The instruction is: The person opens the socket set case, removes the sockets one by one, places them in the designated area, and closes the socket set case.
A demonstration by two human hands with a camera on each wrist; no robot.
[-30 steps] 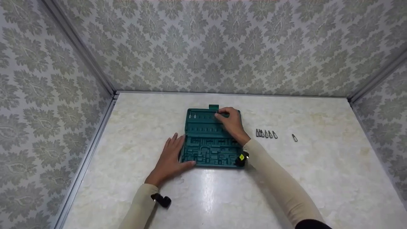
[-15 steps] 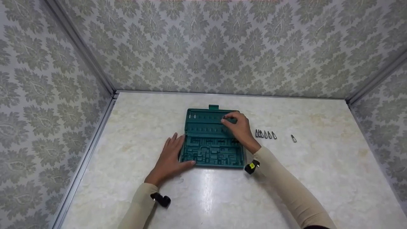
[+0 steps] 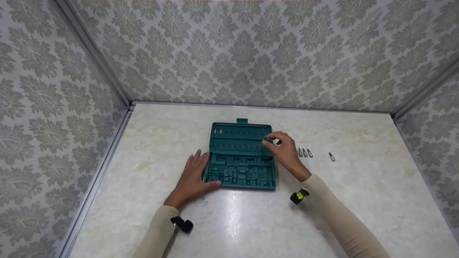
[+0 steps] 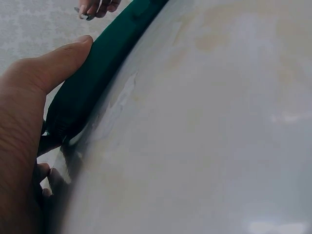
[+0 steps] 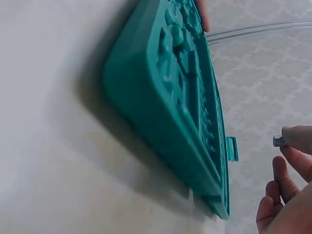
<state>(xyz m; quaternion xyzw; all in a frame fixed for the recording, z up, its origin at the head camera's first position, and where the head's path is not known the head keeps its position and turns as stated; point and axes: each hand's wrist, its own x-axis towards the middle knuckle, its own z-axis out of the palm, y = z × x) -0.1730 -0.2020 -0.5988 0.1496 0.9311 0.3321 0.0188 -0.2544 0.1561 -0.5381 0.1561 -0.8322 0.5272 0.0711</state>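
A green plastic bit case (image 3: 236,152) lies unfolded on the table. Its lower half is full of molded recesses, and two pale bits (image 3: 217,131) sit in the top-left slots of the upper half. My left hand (image 3: 191,182) rests at the case's left side, fingers stretched out and thumb along the front edge. Just above the case's right edge, my right hand (image 3: 288,154) pinches a small silver metal bit (image 5: 279,141) between thumb and forefinger. A hollow round end of it sticks out in the right wrist view; the rest is hidden by the fingers.
Metal bits (image 3: 305,153) lie in a row to the right of the case, partly covered by my right hand. Farther right is a single bit (image 3: 332,156). A latch tab (image 3: 242,120) juts from the case's far edge. Patterned walls (image 3: 244,53) border the table.
My right hand has moved from over the upper half's slots rightward and nearer, to the case's right edge, and now overlaps part of the bit row. The left hand stays put.
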